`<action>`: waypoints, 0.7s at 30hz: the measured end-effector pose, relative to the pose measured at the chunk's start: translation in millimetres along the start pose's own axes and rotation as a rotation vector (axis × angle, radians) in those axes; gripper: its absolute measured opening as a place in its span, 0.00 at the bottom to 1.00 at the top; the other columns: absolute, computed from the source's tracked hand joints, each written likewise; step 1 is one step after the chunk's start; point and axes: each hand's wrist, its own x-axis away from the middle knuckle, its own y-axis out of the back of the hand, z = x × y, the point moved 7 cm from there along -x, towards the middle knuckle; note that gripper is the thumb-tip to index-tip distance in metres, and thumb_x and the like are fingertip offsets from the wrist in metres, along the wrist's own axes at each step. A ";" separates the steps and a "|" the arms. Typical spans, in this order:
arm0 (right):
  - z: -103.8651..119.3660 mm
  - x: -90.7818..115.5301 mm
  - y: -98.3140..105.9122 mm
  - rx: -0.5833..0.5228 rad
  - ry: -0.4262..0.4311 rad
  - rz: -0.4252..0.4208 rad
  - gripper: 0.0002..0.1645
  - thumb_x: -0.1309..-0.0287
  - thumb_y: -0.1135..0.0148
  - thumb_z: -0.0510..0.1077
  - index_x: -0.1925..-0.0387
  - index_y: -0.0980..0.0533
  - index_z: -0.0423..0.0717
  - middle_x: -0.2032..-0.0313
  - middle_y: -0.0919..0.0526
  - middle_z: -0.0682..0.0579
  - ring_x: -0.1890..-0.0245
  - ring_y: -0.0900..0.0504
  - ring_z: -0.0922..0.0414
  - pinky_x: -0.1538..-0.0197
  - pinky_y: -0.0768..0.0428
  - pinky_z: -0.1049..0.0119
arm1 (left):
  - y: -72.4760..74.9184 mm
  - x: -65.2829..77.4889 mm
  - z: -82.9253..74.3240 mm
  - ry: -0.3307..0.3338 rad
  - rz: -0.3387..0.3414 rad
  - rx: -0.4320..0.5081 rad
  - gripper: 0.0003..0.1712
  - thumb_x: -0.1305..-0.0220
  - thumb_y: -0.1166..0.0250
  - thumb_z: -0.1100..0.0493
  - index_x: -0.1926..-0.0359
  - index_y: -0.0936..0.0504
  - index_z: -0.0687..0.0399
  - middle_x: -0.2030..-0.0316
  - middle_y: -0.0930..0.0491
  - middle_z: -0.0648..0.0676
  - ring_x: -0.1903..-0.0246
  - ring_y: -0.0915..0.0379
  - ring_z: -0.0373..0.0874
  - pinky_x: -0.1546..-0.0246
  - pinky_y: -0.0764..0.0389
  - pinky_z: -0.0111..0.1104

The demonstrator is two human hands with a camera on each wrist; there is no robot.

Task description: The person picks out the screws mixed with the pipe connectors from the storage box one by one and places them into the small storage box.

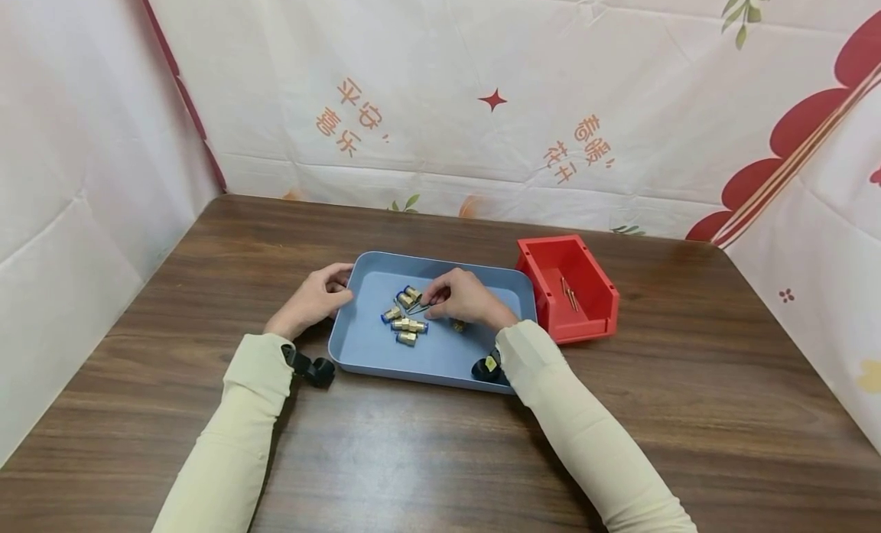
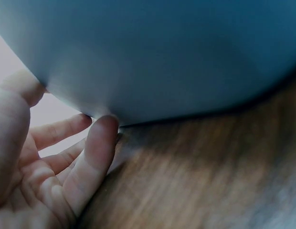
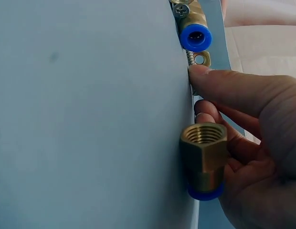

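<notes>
My left hand is at the left end of a blue-grey tray. In the left wrist view its fingertips touch the outer wall of the tray, near the tabletop. Inside the tray, my right hand pinches a screw between thumb and fingers; much of the screw is hidden. Brass push-fit fittings with blue collars lie in a loose group beside those fingertips, with a few screws among them. Another brass fitting stands under the right palm, its threaded mouth facing up.
A red open bin stands against the tray's right end, with a few brass-coloured screws on its floor. The wooden table runs back to a printed cloth. Black wrist cameras sit on both wrists.
</notes>
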 end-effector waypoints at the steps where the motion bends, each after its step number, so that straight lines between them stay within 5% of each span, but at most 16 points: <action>1: 0.5 0.2 -0.1 0.005 0.005 0.000 0.05 0.50 0.30 0.38 0.67 0.16 0.44 0.70 0.17 0.52 0.71 0.26 0.60 0.66 0.26 0.72 | -0.2 -0.2 0.5 0.000 0.002 0.001 0.32 0.37 0.47 0.64 0.31 0.40 0.61 0.49 0.30 0.66 0.59 0.32 0.46 0.70 0.23 0.31; 21: 0.3 2.3 1.8 0.025 0.027 -0.015 0.03 0.46 0.33 0.38 0.73 0.17 0.47 0.73 0.18 0.53 0.72 0.27 0.59 0.67 0.28 0.70 | -0.6 0.0 -0.2 -0.006 -0.001 -0.002 0.32 0.36 0.46 0.64 0.31 0.39 0.61 0.49 0.31 0.66 0.59 0.32 0.47 0.70 0.23 0.32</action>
